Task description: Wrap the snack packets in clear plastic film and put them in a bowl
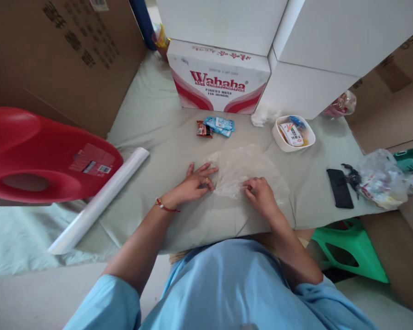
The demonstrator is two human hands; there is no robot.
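Red plastic piece [12, 133]: cut by left edge | green stool [369, 256]: table [172, 140] hides part | blue packets [220, 124]: print too small for me | right hand [261, 196]: I can't verify its grip

Wears a loose light-blue top [223, 288] with short sleeves [110, 298]; bears a beaded red cord bracelet [168, 209], left wrist [174, 198], and a gold-coloured ring [207, 180], left fingers [209, 171].

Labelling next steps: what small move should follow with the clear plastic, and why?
I'd probably ease the right hand gently rightward while the left hand steadies the other side: the thin clear plastic lies wrinkled on the cloth, with left fingers spread at its left edge and right fingers curled over its near part.
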